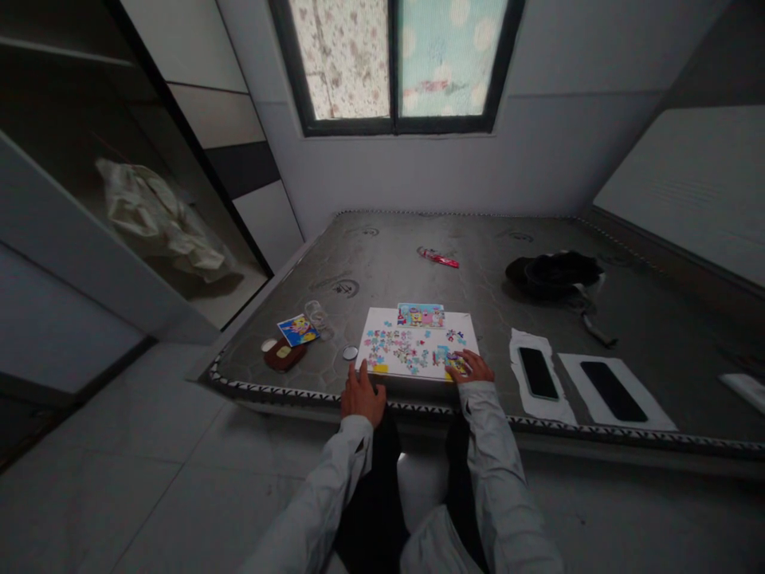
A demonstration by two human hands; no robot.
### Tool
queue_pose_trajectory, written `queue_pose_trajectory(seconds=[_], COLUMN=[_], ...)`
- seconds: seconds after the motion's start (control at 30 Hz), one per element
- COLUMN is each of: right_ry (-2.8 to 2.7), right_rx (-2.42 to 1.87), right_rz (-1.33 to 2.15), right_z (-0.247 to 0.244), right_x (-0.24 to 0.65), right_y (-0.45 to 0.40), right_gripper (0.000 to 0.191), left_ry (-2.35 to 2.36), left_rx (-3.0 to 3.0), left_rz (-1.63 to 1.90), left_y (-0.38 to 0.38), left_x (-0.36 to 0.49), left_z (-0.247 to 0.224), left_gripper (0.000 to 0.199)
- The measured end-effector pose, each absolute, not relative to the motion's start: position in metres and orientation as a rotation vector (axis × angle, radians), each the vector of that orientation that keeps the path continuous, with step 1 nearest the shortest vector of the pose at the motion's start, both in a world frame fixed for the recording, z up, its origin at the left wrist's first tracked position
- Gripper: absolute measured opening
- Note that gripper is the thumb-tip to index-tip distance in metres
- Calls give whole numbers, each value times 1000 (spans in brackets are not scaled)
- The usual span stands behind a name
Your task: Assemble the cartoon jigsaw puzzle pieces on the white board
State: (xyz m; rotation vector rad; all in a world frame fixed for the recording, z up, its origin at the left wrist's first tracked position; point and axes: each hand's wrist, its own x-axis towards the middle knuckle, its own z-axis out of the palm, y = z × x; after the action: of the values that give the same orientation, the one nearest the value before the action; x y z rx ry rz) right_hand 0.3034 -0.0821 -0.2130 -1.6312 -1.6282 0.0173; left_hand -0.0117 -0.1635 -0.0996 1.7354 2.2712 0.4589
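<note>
A white board [378, 320] lies near the bed's front edge, with several loose jigsaw pieces [394, 348] scattered over it. At its lower right corner some pieces form a joined patch [441, 356]. My right hand [476, 367] rests on that corner, thumb and fingers apart, touching the colourful pieces there; whether one is under the fingertips I cannot make out. My left hand [363, 399] lies at the board's lower left corner, fingers stretched out against its edge. A small picture card [421, 315] with cartoon figures sits along the board's back edge.
Left of the board are a brown object [284, 355], a blue picture packet [298, 329], clear plastic containers [316, 312] and a round disc [350, 352]. Phones [538, 372] [613, 391] lie to the right. Behind are a red wrapper [439, 258] and a dark cap-like bundle [555, 273].
</note>
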Motion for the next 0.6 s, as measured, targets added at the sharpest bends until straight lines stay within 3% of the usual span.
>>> queue_pose_trajectory(seconds=[0.6], right_ry=[-1441], right_rx=[-1735], right_rz=[123], right_z=[-203], right_x=[314], right_y=[-97], right_gripper=[33], left_ry=[2274], left_rx=[1752], left_rz=[455], left_y=[-163], left_x=[-12], left_z=[-98], left_gripper=[71])
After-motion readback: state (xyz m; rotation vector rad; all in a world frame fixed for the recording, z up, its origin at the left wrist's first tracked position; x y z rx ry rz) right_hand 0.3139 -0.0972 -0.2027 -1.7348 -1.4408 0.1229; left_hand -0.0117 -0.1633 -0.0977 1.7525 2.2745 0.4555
